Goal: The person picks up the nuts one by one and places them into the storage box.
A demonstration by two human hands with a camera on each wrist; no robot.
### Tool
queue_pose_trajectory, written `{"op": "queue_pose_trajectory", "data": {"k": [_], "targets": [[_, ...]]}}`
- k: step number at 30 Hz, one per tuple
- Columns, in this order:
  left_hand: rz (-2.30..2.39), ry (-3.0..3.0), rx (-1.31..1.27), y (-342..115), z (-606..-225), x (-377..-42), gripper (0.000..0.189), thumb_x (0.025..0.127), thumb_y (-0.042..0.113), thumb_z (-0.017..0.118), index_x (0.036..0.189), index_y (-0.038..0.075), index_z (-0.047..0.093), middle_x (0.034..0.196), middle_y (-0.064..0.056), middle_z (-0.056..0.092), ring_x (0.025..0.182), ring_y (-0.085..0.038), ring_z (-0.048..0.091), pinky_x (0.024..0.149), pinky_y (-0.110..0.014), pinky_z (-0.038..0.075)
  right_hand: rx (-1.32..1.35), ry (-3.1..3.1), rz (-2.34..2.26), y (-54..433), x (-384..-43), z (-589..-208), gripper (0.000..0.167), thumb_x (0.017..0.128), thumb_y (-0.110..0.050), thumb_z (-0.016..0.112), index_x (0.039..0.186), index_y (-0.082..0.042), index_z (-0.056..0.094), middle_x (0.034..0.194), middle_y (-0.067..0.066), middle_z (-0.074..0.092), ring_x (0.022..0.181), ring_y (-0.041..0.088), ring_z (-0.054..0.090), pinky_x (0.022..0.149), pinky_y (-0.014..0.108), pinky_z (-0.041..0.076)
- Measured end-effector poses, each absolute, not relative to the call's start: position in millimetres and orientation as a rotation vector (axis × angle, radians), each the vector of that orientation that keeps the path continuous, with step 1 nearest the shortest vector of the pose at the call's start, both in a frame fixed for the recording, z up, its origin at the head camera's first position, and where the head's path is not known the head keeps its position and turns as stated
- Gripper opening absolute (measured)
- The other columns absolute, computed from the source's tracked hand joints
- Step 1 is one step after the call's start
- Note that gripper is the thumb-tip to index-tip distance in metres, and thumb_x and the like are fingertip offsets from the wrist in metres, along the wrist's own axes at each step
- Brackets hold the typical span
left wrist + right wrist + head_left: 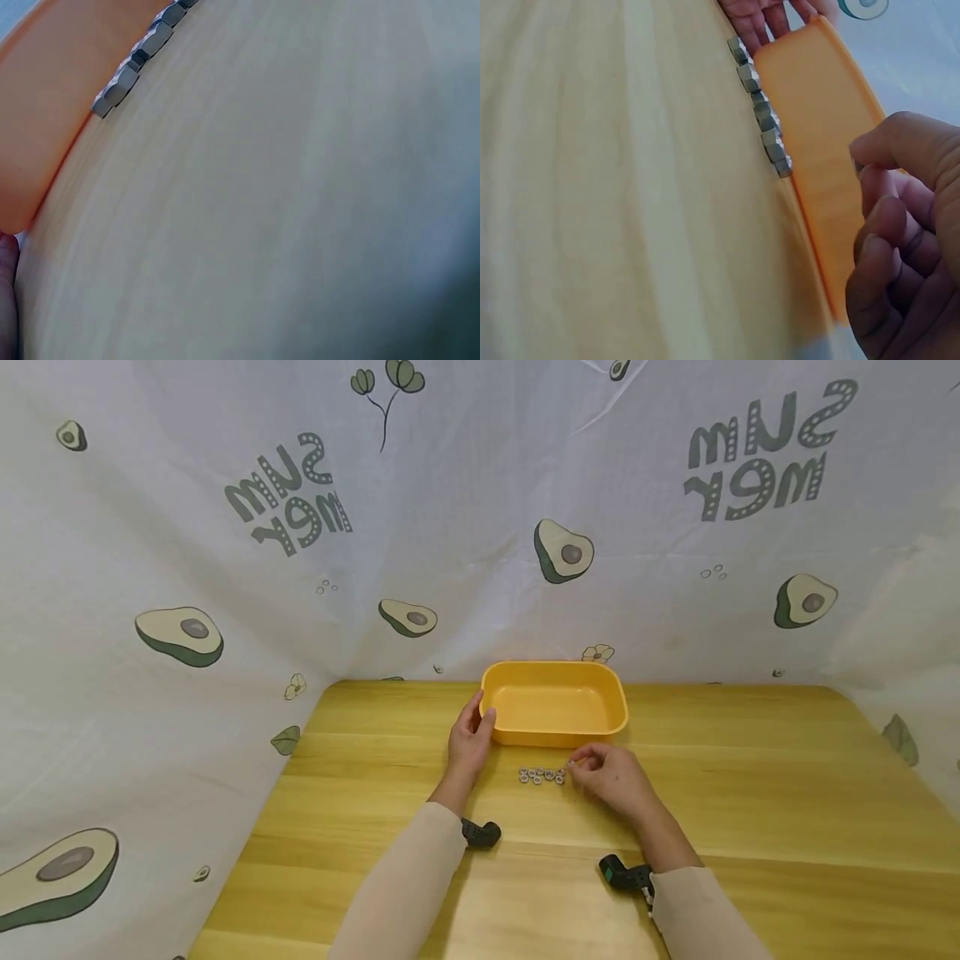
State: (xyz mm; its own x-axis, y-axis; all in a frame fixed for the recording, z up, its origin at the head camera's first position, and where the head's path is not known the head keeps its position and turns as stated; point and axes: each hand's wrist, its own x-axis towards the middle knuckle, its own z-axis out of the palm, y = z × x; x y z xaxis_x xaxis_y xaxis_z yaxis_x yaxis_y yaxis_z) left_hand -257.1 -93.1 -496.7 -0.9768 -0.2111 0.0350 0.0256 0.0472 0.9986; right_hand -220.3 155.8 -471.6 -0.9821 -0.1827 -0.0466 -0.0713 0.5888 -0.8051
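A yellow plastic basin (552,739) stands at the back of the table. My left hand (468,748) holds its left front corner, thumb toward the front and fingers along the side. Several metal hex nuts (537,774) lie in a small cluster on the table just in front of the basin; the right wrist view shows the nuts (765,116) as a row. To their right, my right hand (613,777) pinches a small metal nut (857,166) between thumb and forefinger. Most of that nut is hidden by the fingertips.
The wooden table (360,827) reaches back to a white cloth (465,527) printed with avocados and lettering, which also hangs at both sides. A black wrist camera (482,834) sits at the left wrist, another black camera (624,873) at the right.
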Motion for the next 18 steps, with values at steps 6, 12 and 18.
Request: {"op": "queue_pose_trajectory", "data": {"k": [6,12,18], "targets": [[-2.042,-2.129,0.207,-92,-493,-257,0.052,0.102,0.034,0.063,0.152,0.024,0.05,0.162,-0.004,0.043,0.151,-0.024,0.039,0.124,-0.04,0.036,-0.226,2.781,-1.306,155,-227,-454,0.019,0.093,-0.025,0.074,0.103,-0.009,0.071,0.073,0.003,0.061,0.064,0.017,0.053,0.056,0.025,0.044],[-2.072,-2.114,0.174,-91,-491,-256,0.054,0.102,0.034,0.062,0.153,0.023,0.049,0.162,-0.005,0.043,0.151,-0.025,0.04,0.123,-0.04,0.037,-0.219,2.833,-1.249,154,-238,-433,0.021,0.093,-0.027,0.073,0.106,-0.01,0.072,0.073,0.004,0.06,0.063,0.019,0.052,0.056,0.027,0.044],[-2.06,-2.108,0.186,-90,-494,-253,0.052,0.102,0.03,0.062,0.152,0.02,0.05,0.161,-0.009,0.045,0.15,-0.028,0.041,0.123,-0.044,0.036,-0.254,2.844,-1.222,151,-250,-420,0.025,0.093,-0.028,0.074,0.108,-0.008,0.071,0.074,0.004,0.059,0.062,0.019,0.05,0.052,0.026,0.041]]}}
